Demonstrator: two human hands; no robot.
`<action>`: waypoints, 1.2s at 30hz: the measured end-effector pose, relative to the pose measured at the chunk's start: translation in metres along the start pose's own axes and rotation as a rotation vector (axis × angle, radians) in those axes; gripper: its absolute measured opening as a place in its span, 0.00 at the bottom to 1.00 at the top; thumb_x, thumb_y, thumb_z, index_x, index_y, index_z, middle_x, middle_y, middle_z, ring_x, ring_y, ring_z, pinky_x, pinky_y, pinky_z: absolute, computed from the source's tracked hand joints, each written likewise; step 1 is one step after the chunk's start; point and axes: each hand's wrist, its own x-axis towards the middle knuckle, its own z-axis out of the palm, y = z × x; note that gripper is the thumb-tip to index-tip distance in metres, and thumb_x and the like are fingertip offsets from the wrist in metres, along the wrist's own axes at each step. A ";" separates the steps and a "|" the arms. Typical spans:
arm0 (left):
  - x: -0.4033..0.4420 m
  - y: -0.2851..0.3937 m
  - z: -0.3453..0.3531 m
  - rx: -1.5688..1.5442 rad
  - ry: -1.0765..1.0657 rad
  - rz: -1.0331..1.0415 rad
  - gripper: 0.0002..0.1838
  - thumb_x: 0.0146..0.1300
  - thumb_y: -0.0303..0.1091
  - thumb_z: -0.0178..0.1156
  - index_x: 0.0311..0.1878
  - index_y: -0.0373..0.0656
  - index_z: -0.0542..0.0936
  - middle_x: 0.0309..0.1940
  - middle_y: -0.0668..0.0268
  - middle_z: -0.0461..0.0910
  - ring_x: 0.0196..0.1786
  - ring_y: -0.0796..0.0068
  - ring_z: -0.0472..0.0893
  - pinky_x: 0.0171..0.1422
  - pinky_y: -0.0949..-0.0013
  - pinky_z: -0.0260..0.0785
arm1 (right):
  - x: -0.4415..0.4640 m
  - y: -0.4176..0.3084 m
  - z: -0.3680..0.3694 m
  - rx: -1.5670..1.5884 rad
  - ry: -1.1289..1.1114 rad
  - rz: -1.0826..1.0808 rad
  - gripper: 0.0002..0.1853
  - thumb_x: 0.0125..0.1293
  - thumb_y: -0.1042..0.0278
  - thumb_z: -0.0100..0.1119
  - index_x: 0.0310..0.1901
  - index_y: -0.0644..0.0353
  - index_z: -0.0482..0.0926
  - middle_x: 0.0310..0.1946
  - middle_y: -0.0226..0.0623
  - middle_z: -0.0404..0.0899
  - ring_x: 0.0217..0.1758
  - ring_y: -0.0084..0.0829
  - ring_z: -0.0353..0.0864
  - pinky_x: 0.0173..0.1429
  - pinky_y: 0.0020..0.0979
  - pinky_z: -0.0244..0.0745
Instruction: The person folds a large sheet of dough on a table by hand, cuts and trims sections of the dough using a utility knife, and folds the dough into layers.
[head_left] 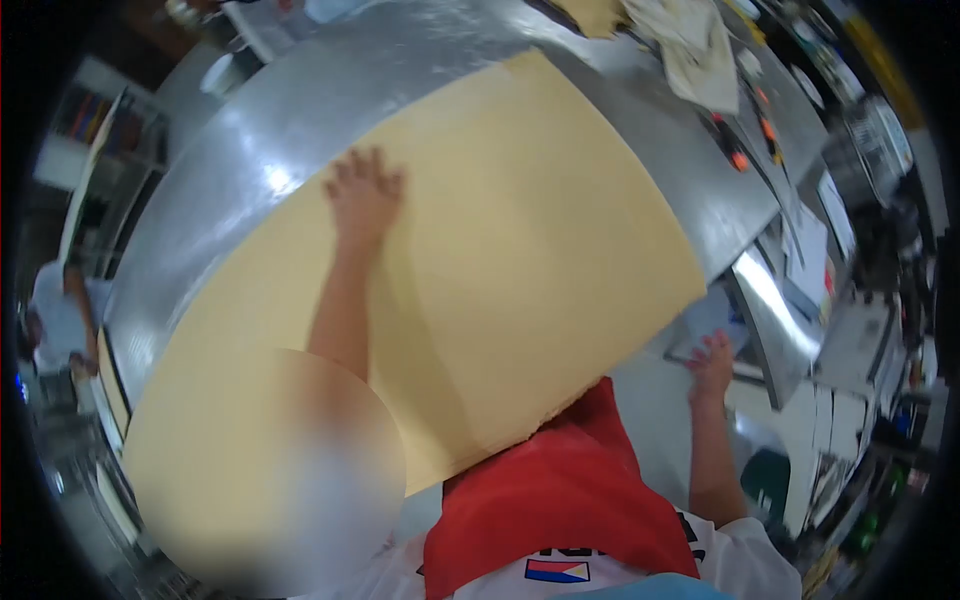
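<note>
Blurring — left hand (364,195) on yellow sheet (530,230)

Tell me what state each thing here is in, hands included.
Yellow sheet: spread out, near edge ragged
Metal table: partly covered by the sheet
Left hand: grip open, palm down over the sheet
Right hand: grip open, empty, beyond the sheet's edge
Pale cloth: crumpled
Red apron: worn

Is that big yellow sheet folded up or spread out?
Spread out: the yellow sheet covers much of the metal table, with no fold showing; the left hand is over it.
</note>
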 end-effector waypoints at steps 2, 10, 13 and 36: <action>0.026 -0.041 0.016 0.083 0.017 -0.049 0.39 0.73 0.68 0.43 0.76 0.51 0.68 0.78 0.48 0.63 0.78 0.37 0.60 0.79 0.30 0.49 | -0.045 0.033 0.006 0.492 -0.019 0.297 0.17 0.75 0.61 0.54 0.61 0.57 0.75 0.56 0.40 0.78 0.58 0.45 0.80 0.55 0.51 0.78; 0.070 -0.060 -0.018 -0.115 -0.068 0.065 0.46 0.59 0.75 0.60 0.61 0.39 0.80 0.59 0.50 0.78 0.63 0.47 0.76 0.63 0.46 0.71 | -0.163 0.017 0.137 0.554 -0.326 0.301 0.16 0.72 0.69 0.59 0.58 0.61 0.73 0.52 0.39 0.79 0.56 0.36 0.79 0.57 0.44 0.77; 0.091 -0.072 -0.026 -0.323 -0.359 -0.057 0.47 0.54 0.72 0.67 0.60 0.36 0.80 0.53 0.52 0.83 0.56 0.50 0.82 0.60 0.54 0.74 | -0.182 0.004 0.146 0.408 -0.311 0.181 0.19 0.72 0.67 0.59 0.60 0.64 0.73 0.54 0.38 0.79 0.57 0.34 0.79 0.61 0.42 0.74; 0.127 -0.094 -0.033 -1.122 -1.000 -0.121 0.26 0.58 0.44 0.76 0.53 0.34 0.85 0.44 0.60 0.88 0.40 0.65 0.87 0.46 0.62 0.78 | -0.210 0.003 0.195 0.545 -0.178 0.208 0.21 0.67 0.76 0.64 0.61 0.69 0.73 0.54 0.43 0.82 0.53 0.33 0.85 0.57 0.36 0.81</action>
